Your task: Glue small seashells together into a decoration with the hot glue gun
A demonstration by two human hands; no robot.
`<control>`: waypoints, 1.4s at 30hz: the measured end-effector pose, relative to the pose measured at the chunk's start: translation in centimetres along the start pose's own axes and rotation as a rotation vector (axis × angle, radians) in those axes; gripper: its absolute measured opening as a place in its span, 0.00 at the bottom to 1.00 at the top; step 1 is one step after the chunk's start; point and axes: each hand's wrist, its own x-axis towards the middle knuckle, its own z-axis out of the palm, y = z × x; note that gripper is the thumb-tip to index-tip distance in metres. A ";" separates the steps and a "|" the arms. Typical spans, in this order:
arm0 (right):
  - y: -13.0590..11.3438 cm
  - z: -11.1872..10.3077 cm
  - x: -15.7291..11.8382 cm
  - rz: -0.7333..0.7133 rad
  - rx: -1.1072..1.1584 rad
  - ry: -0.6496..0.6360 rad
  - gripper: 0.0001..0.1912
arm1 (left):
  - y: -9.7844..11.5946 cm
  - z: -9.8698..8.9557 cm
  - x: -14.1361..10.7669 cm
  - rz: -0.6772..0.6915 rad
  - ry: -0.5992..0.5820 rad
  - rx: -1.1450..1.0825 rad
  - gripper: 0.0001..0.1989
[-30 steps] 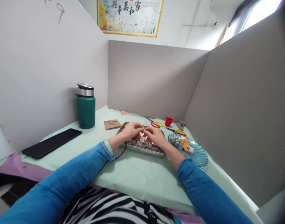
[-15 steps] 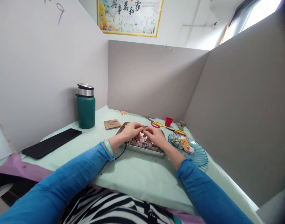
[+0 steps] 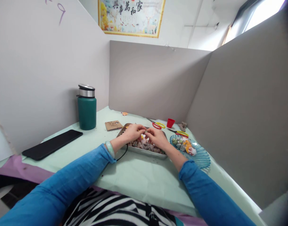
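Observation:
My left hand and my right hand meet above a metal tray. The fingertips of both are pinched together around something small, mostly hidden between them; I cannot make out what it is. Grey and brownish stones lie in the tray under the hands, with some white and orange bits among them. A black cord runs from near the tray's left front corner toward my left wrist, which wears a pale green bangle.
A blue glass plate with small colourful pieces stands to the right. Behind it lie two pairs of scissors, near a red cup. On the left are a green bottle, a black phone-like slab and a brown card. Grey partitions surround the table.
Almost nothing differs. Both hands stay pinched together over the tray, with only a very slight shift of the fingers.

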 end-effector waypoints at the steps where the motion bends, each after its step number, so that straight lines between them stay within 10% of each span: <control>1: 0.0 0.0 0.0 0.001 0.000 0.001 0.09 | -0.1 0.0 0.0 0.002 0.004 0.001 0.16; 42: 0.3 0.3 0.1 -0.032 -0.008 0.003 0.10 | -0.1 0.3 0.0 -0.006 0.030 -0.056 0.16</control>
